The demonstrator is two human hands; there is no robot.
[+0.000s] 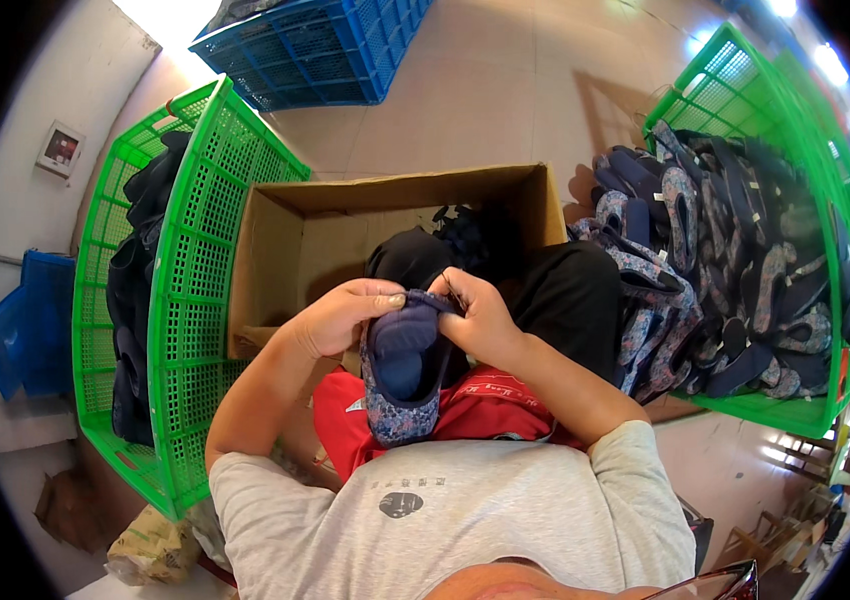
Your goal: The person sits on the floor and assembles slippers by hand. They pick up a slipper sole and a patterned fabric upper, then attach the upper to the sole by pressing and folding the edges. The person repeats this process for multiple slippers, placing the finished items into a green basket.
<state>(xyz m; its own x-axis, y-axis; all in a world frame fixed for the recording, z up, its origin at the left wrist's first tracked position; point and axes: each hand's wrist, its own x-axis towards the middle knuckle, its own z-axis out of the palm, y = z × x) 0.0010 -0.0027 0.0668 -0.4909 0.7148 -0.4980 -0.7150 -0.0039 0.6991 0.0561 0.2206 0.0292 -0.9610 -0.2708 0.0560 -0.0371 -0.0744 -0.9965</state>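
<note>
Above my lap I hold a soft slipper-like shoe [403,420] with a blue-and-pink floral outside and a navy lining. Its floral end points toward my body, and the opening faces up. My left hand [357,303] pinches the far edge from the left, thumb on top. At the right of that same edge, my right hand [480,318] has its fingers closed on the fabric. Whether anything small is between the right fingertips cannot be made out. Beneath the shoe, a red cloth [495,397] with light lettering covers part of my lap.
An open cardboard box [400,192] stands ahead, with dark scraps [465,235] inside. At left, a green crate [195,270] holds dark pieces [135,290]. A green crate [730,65] at right is heaped with floral and navy shoes [735,230]. A blue crate [310,55] sits farther off.
</note>
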